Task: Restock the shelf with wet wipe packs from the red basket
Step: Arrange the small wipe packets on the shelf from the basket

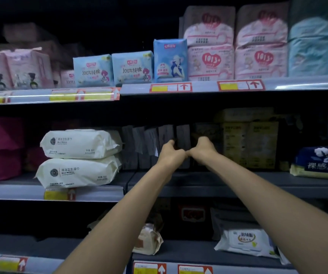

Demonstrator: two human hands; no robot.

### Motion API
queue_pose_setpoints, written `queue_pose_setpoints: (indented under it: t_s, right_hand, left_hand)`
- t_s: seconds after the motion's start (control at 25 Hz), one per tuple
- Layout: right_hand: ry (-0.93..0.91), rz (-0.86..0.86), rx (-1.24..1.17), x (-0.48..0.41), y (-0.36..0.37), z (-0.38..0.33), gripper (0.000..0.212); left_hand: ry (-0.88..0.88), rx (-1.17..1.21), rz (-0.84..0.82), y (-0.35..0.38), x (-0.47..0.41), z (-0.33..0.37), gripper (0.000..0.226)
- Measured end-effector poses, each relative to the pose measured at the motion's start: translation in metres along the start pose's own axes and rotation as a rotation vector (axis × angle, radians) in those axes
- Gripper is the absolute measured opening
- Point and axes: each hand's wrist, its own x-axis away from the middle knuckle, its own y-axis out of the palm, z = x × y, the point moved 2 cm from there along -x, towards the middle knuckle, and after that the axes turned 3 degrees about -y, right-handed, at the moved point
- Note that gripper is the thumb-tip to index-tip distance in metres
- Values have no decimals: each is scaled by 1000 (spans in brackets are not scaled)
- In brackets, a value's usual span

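Head | left grip (171,154), right grip (203,148) clasp dark pack (183,134) | 2 white packs (80,143) left | yellow boxes (248,143) right

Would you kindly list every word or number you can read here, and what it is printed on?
"100%纯棉" on two light blue packs, upper shelf.
"1013" on pink packs, upper shelf.
"清洁卫生湿巾" and "Wet Wipes" on cream wet wipe packs, middle shelf.
"裸感" on blue tissue pack.
Too blurred to read: price tags, lower white pack.

Shelf (238,182) front open; dark packs (137,143) (seemingly) behind.
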Motion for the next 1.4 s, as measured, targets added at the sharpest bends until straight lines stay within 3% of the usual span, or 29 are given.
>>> queue_pose_setpoints:
  t_s: [0.16,0.36,0.48,0.6,0.92,1.24,1.4]
  right_hand:
    - [-21,-100,21,18,-18,-2,96]
    - [-174,-128,156,53,-50,3,99]
    - [-249,-217,432,76,-62,8,113]
    - [-268,-285,669,101,-73,12,123]
    - [-319,-420,681,172,-75,45,135]
    - [-358,-683,616,276,-16,142,126]
    - [-337,-831,626,319,24,209,125]
  left_hand:
    - [-49,-93,-36,-15,10,-4,84]
    - [92,-450,-17,-33,52,6,78]
    - [198,-881,28,-41,76,8,85]
    - [251,-1113,9,-50,96,2,89]
    - [272,-1237,-47,-58,162,-42,96]
    - [240,-1204,-155,-47,221,-167,100]
    - [165,-1196,-292,-30,257,-243,96]
